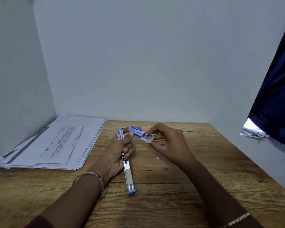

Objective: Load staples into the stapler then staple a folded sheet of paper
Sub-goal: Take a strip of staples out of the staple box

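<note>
A blue and silver stapler (129,175) is swung fully open, held in my left hand (117,153) above the wooden table (171,186). The same hand's thumb and fingertips also pinch a small blue staple box (137,131). The box's white inner tray (149,138) is slid partway out to the right, with staples showing inside. My right hand (169,142) holds that tray's end with its fingertips. A stack of printed paper sheets (56,143) lies at the table's left, against the wall.
White walls close in the table at the back and left. A dark blue curtain (276,96) hangs at the right over more papers (253,132). A tiny white scrap (158,158) lies on the wood near my right wrist.
</note>
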`<state>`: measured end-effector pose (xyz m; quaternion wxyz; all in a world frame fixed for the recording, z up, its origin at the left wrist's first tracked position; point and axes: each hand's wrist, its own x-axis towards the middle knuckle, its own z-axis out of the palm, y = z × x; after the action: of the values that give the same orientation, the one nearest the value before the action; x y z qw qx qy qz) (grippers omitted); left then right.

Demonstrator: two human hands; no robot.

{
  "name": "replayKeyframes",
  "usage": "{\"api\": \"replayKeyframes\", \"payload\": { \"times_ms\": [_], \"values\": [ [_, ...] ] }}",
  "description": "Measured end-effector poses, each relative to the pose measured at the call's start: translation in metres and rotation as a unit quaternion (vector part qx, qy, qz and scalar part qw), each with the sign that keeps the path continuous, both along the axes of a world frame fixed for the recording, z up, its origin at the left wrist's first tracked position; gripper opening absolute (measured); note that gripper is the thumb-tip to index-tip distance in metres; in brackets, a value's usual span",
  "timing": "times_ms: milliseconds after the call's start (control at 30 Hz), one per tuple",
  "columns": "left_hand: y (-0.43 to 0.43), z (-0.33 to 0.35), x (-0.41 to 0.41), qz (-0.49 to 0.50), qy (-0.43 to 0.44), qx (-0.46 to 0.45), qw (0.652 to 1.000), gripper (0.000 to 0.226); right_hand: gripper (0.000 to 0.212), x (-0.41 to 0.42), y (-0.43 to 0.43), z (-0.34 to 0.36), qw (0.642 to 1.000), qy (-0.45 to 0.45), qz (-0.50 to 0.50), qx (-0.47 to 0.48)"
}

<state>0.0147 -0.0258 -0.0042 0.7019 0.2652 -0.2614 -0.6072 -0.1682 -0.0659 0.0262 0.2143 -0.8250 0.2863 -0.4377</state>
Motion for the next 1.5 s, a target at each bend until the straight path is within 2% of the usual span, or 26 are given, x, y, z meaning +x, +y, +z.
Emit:
{"api": "replayKeyframes", "payload": {
  "times_ms": [167, 300, 533, 633, 800, 1067, 1500],
  "values": [
    [-0.002, -0.001, 0.003, 0.005, -0.024, -0.013, 1.0, 0.045, 0.028, -0.003, 0.004, 0.007, 0.997, -0.02, 0.027, 0.067],
    [-0.002, -0.001, 0.001, 0.001, -0.049, -0.022, 0.999, 0.035, 0.007, -0.002, 0.004, 0.009, 0.998, -0.027, -0.017, 0.051],
    [0.0, -0.003, -0.001, 0.009, -0.08, -0.012, 0.997, 0.022, 0.014, -0.003, 0.0, 0.005, 0.998, 0.053, -0.028, -0.001],
    [0.001, -0.001, -0.002, 0.016, -0.074, -0.008, 0.997, 0.015, 0.017, -0.003, -0.002, 0.005, 0.998, 0.047, -0.036, 0.004],
    [0.003, 0.0, -0.003, 0.012, -0.068, -0.005, 0.998, 0.019, 0.016, -0.005, -0.004, 0.006, 0.998, 0.039, -0.045, 0.006],
    [0.004, 0.0, -0.006, 0.014, -0.096, -0.001, 0.995, 0.013, 0.016, -0.004, -0.001, 0.005, 0.995, 0.088, -0.042, -0.018],
    [0.002, -0.004, -0.004, 0.013, -0.118, -0.001, 0.993, 0.012, 0.013, -0.003, -0.001, 0.007, 0.991, 0.118, -0.062, 0.013]
  ]
}}
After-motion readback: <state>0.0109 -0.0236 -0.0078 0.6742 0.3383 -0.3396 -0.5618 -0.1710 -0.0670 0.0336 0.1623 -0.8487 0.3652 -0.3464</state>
